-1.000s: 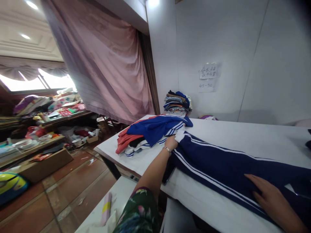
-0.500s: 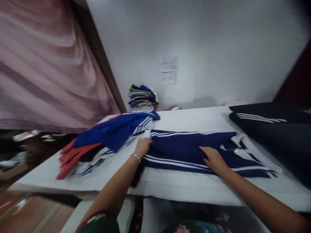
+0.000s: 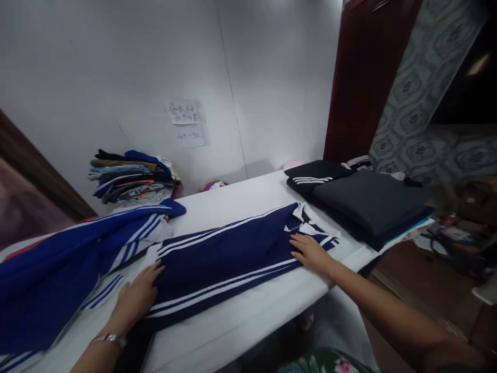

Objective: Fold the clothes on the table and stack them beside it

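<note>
A folded navy shirt (image 3: 225, 259) with white double stripes along its long sides lies flat on the white table (image 3: 248, 321). Its white collar and small front opening point to the right. The palm-down fingers of my left hand (image 3: 137, 295) rest on the shirt's left end, stretched out. Near the collar, my right hand (image 3: 312, 255) lies on the cloth with its fingers apart. A blue garment (image 3: 58, 269) with white and blue striped parts is spread loosely to the left of my left hand.
Folded clothes form a stack (image 3: 132, 178) at the back left by the wall. Dark folded garments (image 3: 373, 199) are piled at the table's right end. Handwritten paper notes (image 3: 188, 122) hang on the wall. Beyond stands a dark red door (image 3: 368, 67).
The view has swung to the right, bringing the dark pile and door further in. My right hand has slid along the shirt towards its collar. My left hand's fingers have flattened at the left end.
</note>
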A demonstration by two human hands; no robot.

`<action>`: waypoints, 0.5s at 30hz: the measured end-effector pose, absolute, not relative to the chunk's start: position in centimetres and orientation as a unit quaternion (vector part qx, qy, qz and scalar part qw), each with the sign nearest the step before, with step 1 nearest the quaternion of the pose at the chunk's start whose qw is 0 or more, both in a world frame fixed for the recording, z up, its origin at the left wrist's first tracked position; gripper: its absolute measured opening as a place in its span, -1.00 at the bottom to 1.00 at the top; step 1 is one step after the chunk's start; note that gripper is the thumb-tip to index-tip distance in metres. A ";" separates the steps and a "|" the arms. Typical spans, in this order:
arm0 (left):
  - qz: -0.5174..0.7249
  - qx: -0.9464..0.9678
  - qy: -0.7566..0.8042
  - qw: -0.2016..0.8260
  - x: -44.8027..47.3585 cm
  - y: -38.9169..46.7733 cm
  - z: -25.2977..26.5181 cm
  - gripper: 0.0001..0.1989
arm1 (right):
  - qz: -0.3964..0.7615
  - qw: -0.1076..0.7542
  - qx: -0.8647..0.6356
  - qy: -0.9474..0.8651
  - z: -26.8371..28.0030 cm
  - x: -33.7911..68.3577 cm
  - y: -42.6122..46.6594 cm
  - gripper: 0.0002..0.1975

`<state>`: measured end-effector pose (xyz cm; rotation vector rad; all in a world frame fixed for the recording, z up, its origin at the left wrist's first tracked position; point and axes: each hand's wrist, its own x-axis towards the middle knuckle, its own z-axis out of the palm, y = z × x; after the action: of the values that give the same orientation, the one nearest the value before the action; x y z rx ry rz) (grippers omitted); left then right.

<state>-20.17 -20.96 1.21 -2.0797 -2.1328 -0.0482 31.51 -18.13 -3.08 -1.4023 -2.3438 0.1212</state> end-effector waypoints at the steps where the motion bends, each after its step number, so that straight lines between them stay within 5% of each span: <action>1: -0.001 -0.695 -0.714 0.080 -20.3 -20.9 1.1 -0.40 | 0.036 0.202 -0.505 -0.838 -3.2 32.2 -18.4 -0.58; 9: -0.013 -0.706 -0.691 0.153 -15.3 -23.5 2.5 -0.41 | -0.037 0.219 -0.533 -0.816 -3.5 36.4 -20.6 -0.62; 15: -0.042 -0.786 -0.614 0.063 -11.2 -24.9 1.4 -0.54 | 0.000 0.186 -0.501 -0.845 -3.6 39.2 -20.4 -0.51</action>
<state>-11.16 -24.92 1.37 -2.3740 -1.8559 -0.1255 39.24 -20.45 -3.58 -1.4120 -2.3795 -0.0008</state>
